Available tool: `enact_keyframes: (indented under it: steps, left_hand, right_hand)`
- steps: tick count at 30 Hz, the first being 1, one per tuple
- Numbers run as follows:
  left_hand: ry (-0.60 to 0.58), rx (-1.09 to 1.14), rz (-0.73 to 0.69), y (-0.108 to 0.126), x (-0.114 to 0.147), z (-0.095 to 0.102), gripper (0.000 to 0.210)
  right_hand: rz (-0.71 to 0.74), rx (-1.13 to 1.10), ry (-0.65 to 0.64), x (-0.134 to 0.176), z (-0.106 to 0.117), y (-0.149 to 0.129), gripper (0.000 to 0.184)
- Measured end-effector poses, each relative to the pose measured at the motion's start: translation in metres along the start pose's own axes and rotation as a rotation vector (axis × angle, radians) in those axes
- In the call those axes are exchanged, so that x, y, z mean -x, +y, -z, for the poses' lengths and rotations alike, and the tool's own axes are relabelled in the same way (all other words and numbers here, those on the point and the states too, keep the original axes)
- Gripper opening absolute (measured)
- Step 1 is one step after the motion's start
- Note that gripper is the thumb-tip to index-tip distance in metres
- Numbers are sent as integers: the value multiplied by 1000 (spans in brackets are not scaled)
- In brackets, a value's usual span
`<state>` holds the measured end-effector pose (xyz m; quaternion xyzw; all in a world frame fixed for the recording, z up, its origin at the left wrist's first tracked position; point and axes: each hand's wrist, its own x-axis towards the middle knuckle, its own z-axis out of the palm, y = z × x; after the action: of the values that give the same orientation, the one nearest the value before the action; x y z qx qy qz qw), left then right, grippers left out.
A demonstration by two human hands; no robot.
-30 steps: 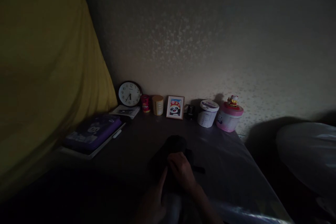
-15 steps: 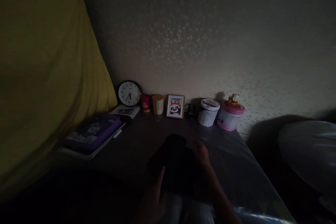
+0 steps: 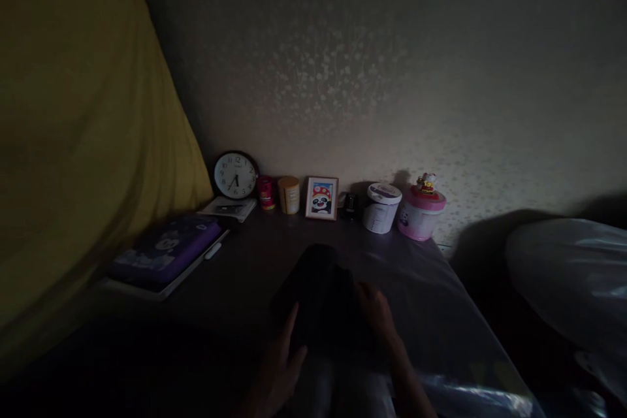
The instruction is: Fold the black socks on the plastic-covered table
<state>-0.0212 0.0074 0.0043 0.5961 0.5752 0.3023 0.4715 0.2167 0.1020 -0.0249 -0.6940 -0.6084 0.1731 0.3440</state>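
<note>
Dim light; detail in the near area poor. Left hand [image 3: 281,369] lowest in view: index finger extended against the near left part of a black, cloth-like item [image 3: 318,287], thumb spread wide from it. Right hand [image 3: 376,308] at the item's right edge, fingers curled; cannot tell whether they pinch it. The item lies between the hands on the near middle of the glossy dark desk [image 3: 411,274], its folds lost in shadow.

Farther, left: purple panda-print case [image 3: 166,248] lying on a pale, flat thing, small white object [image 3: 213,251] just beside it. Yellow curtain [image 3: 88,130] hangs along that side.

Far edge, left to right: round clock [image 3: 236,175] standing behind papers [image 3: 228,208]; red-pink canister [image 3: 267,193]; tan canister [image 3: 289,196]; framed panda picture [image 3: 322,198], upright; small black object [image 3: 349,206]; white lidded tub [image 3: 381,209]; pink-lidded tub [image 3: 421,214] with a cat figurine [image 3: 427,183] on top. Behind, patterned wallpaper [image 3: 343,78].
</note>
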Motion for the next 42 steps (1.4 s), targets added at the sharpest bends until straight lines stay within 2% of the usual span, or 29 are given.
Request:
enact_keyframes:
  steps: [4, 6, 9, 10, 13, 14, 16, 18, 21, 23, 26, 32, 35, 39, 42]
  left_hand:
    - [-1, 94, 41, -2, -3, 7, 67]
    - [-11, 137, 55, -3, -6, 11, 67]
    - [-38, 225, 124, -6, -9, 17, 70]
    - [-41, 248, 142, -7, -11, 19, 72]
    - [-37, 270, 140, -9, -13, 22, 75]
    - [-33, 259, 150, -9, -13, 23, 77]
    - [-36, 237, 173, -7, -12, 23, 79]
    - [-33, 216, 175, -5, -9, 24, 78]
    - [-34, 191, 143, -5, -7, 23, 73]
    - [-39, 168, 131, -6, -6, 24, 70]
    - [-40, 121, 140, -9, -7, 23, 69]
    - [53, 94, 72, -13, -4, 21, 66]
    - [30, 97, 68, -14, -3, 20, 67]
    - [-14, 131, 98, -13, -4, 18, 70]
    - [1, 117, 47, -12, -4, 15, 69]
  right_hand:
    - [248, 26, 19, -1, 1, -13, 30]
    - [365, 60, -75, 2, -1, -17, 27]
    - [511, 89, -290, 12, -2, -20, 28]
    - [552, 77, -302, 17, 0, -21, 28]
    - [628, 47, -201, 31, 8, -27, 23]
    - [649, 46, -210, 35, 11, -28, 22]
    - [668, 53, -318, 40, 15, -29, 26]
    - [576, 67, -380, 40, 16, -26, 31]
    - [323, 154, -207, 30, 12, -15, 27]
    - [216, 202, -74, 19, 6, -6, 26]
    - [109, 181, -11, 4, -6, 2, 27]
    - [-10, -157, -70, -17, -20, 6, 33]
    - [-80, -240, -56, -20, -21, 7, 38]
    - [-49, -331, -20, -16, -20, 4, 45]
    - [-26, -421, 9, -15, -12, -4, 50]
